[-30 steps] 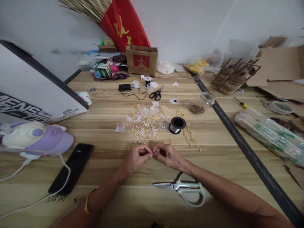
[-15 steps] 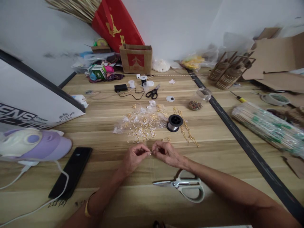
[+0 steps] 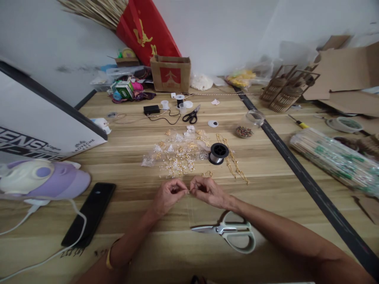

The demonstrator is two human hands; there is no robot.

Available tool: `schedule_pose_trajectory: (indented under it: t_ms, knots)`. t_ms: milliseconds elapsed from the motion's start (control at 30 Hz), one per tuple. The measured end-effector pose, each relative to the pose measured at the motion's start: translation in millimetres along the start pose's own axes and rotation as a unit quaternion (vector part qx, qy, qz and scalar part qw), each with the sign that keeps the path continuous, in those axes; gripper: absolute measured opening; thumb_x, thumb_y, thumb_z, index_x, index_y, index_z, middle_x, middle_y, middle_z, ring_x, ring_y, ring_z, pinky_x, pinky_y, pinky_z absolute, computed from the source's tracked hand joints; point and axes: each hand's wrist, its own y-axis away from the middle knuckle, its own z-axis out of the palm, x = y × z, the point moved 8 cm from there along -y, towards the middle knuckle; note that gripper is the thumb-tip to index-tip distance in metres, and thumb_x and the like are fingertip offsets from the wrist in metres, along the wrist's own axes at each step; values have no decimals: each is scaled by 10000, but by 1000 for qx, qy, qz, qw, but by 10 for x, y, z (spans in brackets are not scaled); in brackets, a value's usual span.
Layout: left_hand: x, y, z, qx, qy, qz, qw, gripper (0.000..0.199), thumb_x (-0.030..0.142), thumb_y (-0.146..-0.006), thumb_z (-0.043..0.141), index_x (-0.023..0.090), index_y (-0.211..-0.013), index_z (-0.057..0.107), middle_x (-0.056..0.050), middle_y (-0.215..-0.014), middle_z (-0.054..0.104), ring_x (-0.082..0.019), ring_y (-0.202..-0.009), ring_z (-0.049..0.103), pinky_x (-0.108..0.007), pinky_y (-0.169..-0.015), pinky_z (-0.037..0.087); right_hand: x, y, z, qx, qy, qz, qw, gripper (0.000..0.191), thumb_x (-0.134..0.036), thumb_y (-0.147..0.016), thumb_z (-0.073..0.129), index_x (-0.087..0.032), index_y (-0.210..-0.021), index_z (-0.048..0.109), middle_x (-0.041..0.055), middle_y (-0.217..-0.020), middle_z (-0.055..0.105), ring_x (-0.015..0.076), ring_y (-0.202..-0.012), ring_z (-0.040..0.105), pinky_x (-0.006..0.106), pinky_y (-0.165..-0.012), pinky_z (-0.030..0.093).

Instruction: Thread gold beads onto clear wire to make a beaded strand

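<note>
My left hand and my right hand meet fingertip to fingertip above the table, each closed in a pinch. Between them shows a tiny shiny bead, at the tips of my left fingers. A thin clear thread hangs down from the fingertips in faint strands; the part inside my right pinch is hidden. Just beyond the hands lie a spread of clear and gold beads, partly in small bags, and a black spool of clear line. Scissors with pale handles lie near my right forearm.
Gold chains lie right of the spool. A jar of colourful beads and black scissors are farther back. On the left are a phone, a white cable and a purple-white device. Packed sticks lie right.
The whole view has shifted very slightly. Both hands keep the same pinch at nearly the same spot.
</note>
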Motion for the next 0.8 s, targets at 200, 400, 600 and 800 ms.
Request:
schedule_pose_trajectory:
  t_ms: [200, 400, 600, 800]
  knots:
    - [-78, -11, -22, 5, 26, -59, 998, 116, 228, -637, 678, 129, -634, 618, 24, -537, 560, -58, -427, 431, -165, -406, 335, -23, -10, -56, 23, 48, 3, 999, 9, -145, -787, 536, -148, -788, 544, -50, -590, 469, 67, -512, 397, 172, -460, 276]
    - [-92, -28, -59, 30, 38, -86, 995, 134, 226, -589, 698, 132, -583, 602, 32, -495, 550, -57, -408, 435, -167, -403, 354, -182, 9, -152, 85, 168, -42, 981, 66, -139, -812, 521, -153, -872, 544, -35, -657, 506, 65, -489, 408, 179, -466, 316]
    - [-37, -4, -55, 39, -1, -51, 998, 90, 202, -622, 660, 132, -592, 613, 22, -516, 564, -75, -453, 472, -177, -449, 371, -430, 114, 18, 62, 246, -159, 954, 129, -124, -876, 486, -172, -980, 544, 72, -916, 587, 160, -792, 575, 263, -692, 469]
    - [2, 27, -34, 43, -40, -23, 998, 70, 180, -651, 633, 137, -604, 603, 8, -566, 588, -101, -533, 530, -187, -505, 393, -354, 123, 104, 48, 237, -164, 956, 143, -105, -893, 472, -180, -982, 554, 52, -872, 613, 158, -812, 594, 257, -712, 473]
